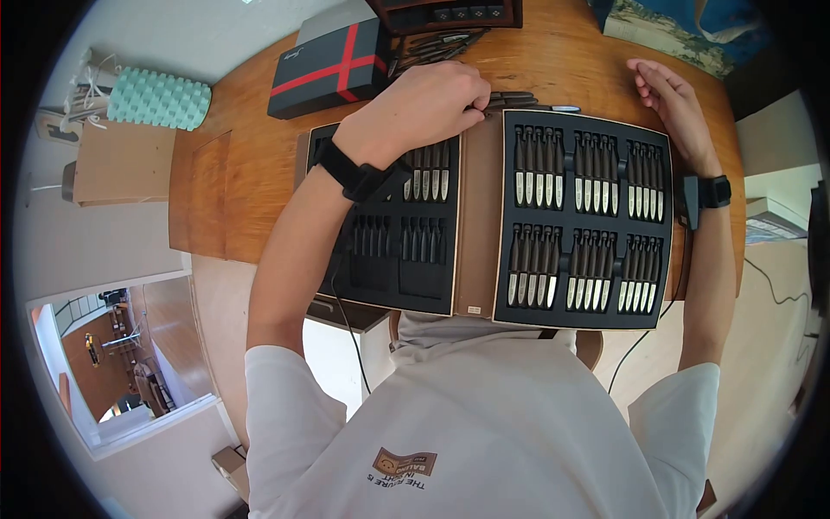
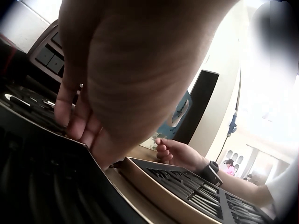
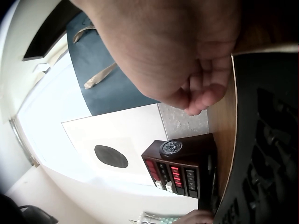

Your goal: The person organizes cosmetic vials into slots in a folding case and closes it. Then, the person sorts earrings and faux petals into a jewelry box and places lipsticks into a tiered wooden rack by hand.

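One open two-panel case [image 1: 477, 216], brown spine between two black trays, lying at the near edge of the wooden surface [image 1: 562, 65]. Right tray: six groups of slim pen-like pieces [image 1: 538, 186], dark at one end, silvery at the other. Left tray, partly behind the left forearm: an upper row with silvery ends, a lower row of short dark pieces [image 1: 372, 235]. Small label [image 1: 474, 309] on the spine, too small to read. Beyond the spine, loose dark pens [image 1: 512, 98]; farther off, a pile of dark pens [image 1: 441, 48] beside a black gift box [image 1: 303, 73] with crossed red ribbon and small script, not legible. One dark wooden organizer [image 1: 458, 14] behind the pile. One white T-shirt [image 1: 519, 406], print reading "THE FUTURE IS IN SIGHT", with a brown patch [image 1: 405, 461] bearing a smiley face and what appears to be "BALENO". Left hand [image 1: 437, 95]: arm reaching across the left tray, wrist bent, fingers curled downward at the far end of the spine; whether they grip anything cannot be told. Right hand [image 1: 676, 99]: beyond the right tray's outer edge, palm turned inward, fingers loosely bent, holding nothing. Hands well apart. One black device strapped to each wrist.
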The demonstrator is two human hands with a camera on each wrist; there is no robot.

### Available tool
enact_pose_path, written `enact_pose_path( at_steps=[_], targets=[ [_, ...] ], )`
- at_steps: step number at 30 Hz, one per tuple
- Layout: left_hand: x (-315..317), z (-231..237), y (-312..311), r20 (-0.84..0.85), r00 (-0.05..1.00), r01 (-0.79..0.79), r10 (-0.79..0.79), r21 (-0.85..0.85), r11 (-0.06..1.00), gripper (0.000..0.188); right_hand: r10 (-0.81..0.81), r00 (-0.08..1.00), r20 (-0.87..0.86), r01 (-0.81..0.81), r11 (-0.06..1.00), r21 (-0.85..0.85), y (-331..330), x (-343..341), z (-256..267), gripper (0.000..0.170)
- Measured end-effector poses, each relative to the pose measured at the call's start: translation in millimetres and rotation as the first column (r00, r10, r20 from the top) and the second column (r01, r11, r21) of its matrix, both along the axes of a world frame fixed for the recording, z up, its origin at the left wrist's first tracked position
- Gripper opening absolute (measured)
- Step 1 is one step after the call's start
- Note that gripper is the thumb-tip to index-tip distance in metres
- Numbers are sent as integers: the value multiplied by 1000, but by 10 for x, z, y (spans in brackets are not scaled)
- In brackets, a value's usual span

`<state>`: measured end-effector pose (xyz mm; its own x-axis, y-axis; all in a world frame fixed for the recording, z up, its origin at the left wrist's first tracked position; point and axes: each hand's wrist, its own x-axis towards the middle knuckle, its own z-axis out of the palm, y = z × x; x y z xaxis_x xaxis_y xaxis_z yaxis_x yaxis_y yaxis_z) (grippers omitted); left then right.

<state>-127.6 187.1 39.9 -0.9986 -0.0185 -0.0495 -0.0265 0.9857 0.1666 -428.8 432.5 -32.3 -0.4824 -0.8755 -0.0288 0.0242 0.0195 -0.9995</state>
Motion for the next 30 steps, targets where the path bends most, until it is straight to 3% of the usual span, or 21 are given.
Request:
enact_pose_path(
  at_steps=[3,5,6,7,8,12,15,18,20,25,30],
  targets=[
    [27,72,2,-60,998,-3,1,-32,999,18,6,1000,4,-6,1000,7,-2,-6,-2,32],
    [159,229,-40,-266,958,-51,108,215,975,16,16,999,-32,-15,1000,8,6,1,2,33],
    [260,316,-33,-254,961,-54,109,215,975,16,16,1000,-19,-16,1000,8,5,-1,-7,33],
    [393,413,-13,-279,925,-144,257,367,919,18,19,999,-50,-18,1000,12,6,-14,-16,33],
    [537,487,-14,-280,871,-222,403,509,832,20,22,997,-79,-21,1000,13,5,-21,-26,33],
    [1267,468,-218,-225,847,-318,482,511,799,24,-13,992,-123,20,998,53,10,6,-17,35],
    [1793,360,-407,-39,768,-499,639,589,636,24,-26,990,-137,36,997,74,23,-30,-50,37],
    [2130,187,-610,-10,722,-512,691,665,544,25,-58,986,-156,71,994,82,24,-33,-83,37],
    [2212,137,-679,-6,716,-508,698,681,528,26,-119,973,-200,149,978,143,13,-12,-63,38],
    [2133,42,-682,14,718,-494,696,715,495,28,-128,975,-180,154,978,140,20,19,-53,39],
    [2063,-32,-673,12,796,-518,606,532,670,40,-126,977,-173,151,979,136,31,-10,-64,39]
  ],
)
